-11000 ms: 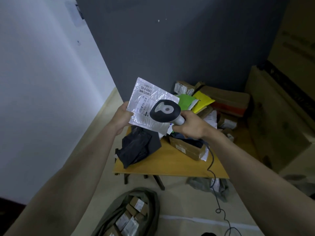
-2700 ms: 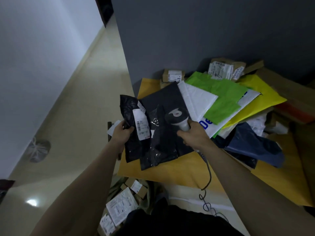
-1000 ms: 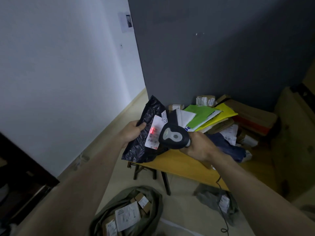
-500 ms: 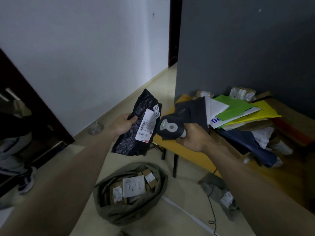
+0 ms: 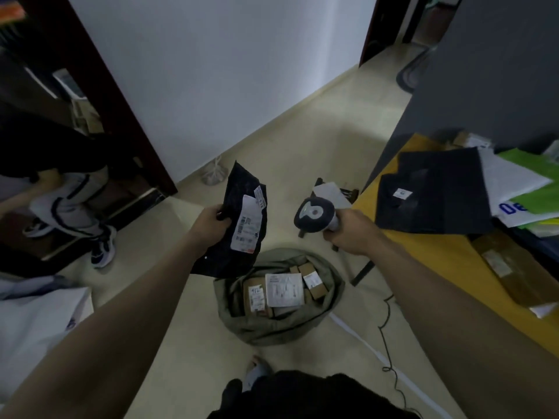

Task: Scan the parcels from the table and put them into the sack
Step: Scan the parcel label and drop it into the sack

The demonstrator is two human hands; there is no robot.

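The room is dim and flat, with a cool grey cast. The white wall [image 5: 230, 71] is the brightest thing here, and a paler patch lies on the floor [image 5: 326, 140] toward the doorway [image 5: 393, 22]. The left side sinks into near black. Straight lines bow toward the edges, the forearms stretch wide at the bottom corners, and fine label print is soft and unreadable.

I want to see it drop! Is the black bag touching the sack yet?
Cannot tell. In the head view the left hand grips the black bag, whose bottom edge overlaps the sack rim, so no gap or contact shows plainly.
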